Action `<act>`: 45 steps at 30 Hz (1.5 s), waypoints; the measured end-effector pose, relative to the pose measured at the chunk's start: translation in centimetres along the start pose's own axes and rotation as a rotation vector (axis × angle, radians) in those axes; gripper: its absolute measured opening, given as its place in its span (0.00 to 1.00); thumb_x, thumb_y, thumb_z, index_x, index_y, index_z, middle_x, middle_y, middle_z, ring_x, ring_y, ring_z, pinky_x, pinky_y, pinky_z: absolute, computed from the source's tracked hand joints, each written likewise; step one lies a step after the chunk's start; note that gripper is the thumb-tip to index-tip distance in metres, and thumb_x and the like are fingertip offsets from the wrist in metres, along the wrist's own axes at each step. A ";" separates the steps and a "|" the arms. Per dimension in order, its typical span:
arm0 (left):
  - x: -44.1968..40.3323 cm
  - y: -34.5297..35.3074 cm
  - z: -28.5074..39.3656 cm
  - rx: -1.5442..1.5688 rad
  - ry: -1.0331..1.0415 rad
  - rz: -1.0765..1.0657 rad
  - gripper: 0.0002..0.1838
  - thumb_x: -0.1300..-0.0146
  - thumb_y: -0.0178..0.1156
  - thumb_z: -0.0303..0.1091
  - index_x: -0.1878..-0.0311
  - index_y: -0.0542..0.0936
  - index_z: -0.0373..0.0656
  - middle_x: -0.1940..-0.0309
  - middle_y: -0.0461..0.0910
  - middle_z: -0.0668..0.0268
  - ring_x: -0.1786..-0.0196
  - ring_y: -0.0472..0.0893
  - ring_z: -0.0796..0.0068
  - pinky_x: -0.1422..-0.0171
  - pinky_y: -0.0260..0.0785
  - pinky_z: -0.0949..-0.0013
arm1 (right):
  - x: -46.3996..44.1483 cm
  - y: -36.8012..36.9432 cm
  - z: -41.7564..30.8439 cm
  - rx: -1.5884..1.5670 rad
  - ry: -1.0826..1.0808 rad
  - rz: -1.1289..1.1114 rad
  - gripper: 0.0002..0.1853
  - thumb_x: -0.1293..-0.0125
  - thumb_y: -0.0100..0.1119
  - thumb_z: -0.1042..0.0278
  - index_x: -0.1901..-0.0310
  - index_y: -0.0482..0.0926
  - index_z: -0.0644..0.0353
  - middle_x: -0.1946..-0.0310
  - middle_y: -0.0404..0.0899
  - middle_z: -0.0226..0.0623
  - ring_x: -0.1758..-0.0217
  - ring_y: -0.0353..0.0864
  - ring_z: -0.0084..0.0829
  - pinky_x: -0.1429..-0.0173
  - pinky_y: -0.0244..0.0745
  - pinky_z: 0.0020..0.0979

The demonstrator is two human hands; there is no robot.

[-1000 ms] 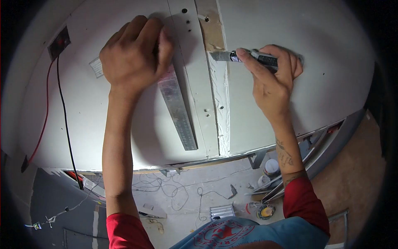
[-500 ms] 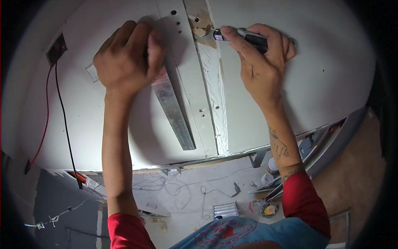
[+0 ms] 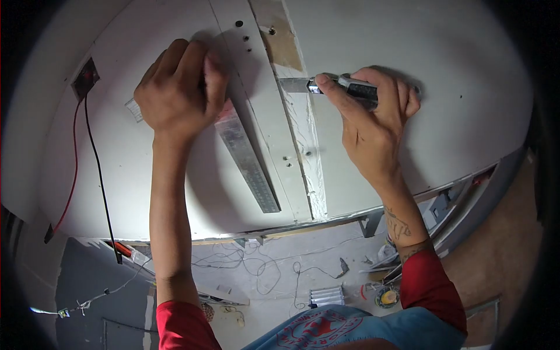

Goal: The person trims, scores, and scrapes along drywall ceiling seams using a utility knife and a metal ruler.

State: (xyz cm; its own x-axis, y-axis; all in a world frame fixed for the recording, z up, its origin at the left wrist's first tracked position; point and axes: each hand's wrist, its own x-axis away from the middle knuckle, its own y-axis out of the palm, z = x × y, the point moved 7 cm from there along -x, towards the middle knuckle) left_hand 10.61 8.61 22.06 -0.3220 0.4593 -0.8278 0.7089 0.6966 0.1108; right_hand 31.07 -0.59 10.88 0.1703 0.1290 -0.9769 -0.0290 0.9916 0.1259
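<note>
My left hand (image 3: 178,90) is closed in a fist around the upper end of a steel ruler (image 3: 248,154), whose marked blade slants down to the right. The part inside the fist is hidden. In my right hand (image 3: 373,114) is a utility knife (image 3: 359,88), its thumb pressed along the handle. The knife's blade lies across a recessed strip (image 3: 308,146) in the white plasterboard (image 3: 455,52). Above the blade, the strip shows a bare brown patch (image 3: 280,44); below it, the strip is whitish and rough.
Several small holes dot the board left of the strip. Red and black wires (image 3: 96,157) hang from a square opening (image 3: 86,79) at the left. Beyond the board's edge, far below, lie loose cables (image 3: 256,265), a ribbed white object (image 3: 326,296) and a round container (image 3: 386,297).
My right hand and the knife have moved down along the strip. The brown patch now reaches lower, and the loose flake at the blade is gone. My left hand still grips the ruler.
</note>
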 end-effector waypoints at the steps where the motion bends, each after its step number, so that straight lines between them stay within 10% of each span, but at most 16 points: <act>1: 0.0 0.0 0.0 -0.002 0.001 -0.001 0.07 0.34 0.61 0.39 0.65 0.83 0.49 0.72 0.79 0.69 0.74 0.81 0.64 0.73 0.71 0.62 | 0.0 0.0 0.0 0.011 0.003 0.010 0.27 0.41 0.70 0.76 0.43 0.91 0.30 0.50 0.78 0.31 0.44 0.73 0.35 0.35 0.51 0.45; 20: 0.0 0.0 -0.3 0.057 -0.021 -0.016 0.05 0.34 0.61 0.38 0.62 0.82 0.50 0.72 0.81 0.69 0.73 0.82 0.62 0.71 0.73 0.61 | -5.4 0.2 3.2 -0.018 0.023 0.438 0.18 0.33 0.71 0.72 0.43 0.92 0.42 0.53 0.80 0.35 0.45 0.74 0.37 0.37 0.59 0.44; 30: -0.3 -0.3 0.3 0.033 -0.060 -0.056 0.17 0.38 0.60 0.37 0.46 0.83 0.51 0.68 0.86 0.68 0.69 0.87 0.64 0.68 0.78 0.62 | -1.6 -0.7 3.1 -0.035 -0.142 -0.020 0.23 0.37 0.71 0.73 0.44 0.92 0.31 0.52 0.79 0.30 0.44 0.74 0.34 0.31 0.54 0.45; 45: 0.0 -0.2 0.3 0.036 -0.047 -0.006 0.17 0.37 0.61 0.39 0.45 0.82 0.52 0.67 0.86 0.69 0.67 0.87 0.65 0.67 0.78 0.61 | -2.4 -0.3 2.9 -0.009 -0.153 0.062 0.26 0.42 0.72 0.78 0.45 0.93 0.32 0.51 0.79 0.31 0.45 0.75 0.34 0.34 0.55 0.45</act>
State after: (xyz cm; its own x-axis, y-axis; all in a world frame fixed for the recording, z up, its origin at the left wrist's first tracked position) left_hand 10.65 8.30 21.89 -0.2967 0.4286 -0.8534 0.7293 0.6787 0.0872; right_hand 33.51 -1.13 13.71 0.3156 0.1901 -0.9297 -0.0532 0.9817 0.1827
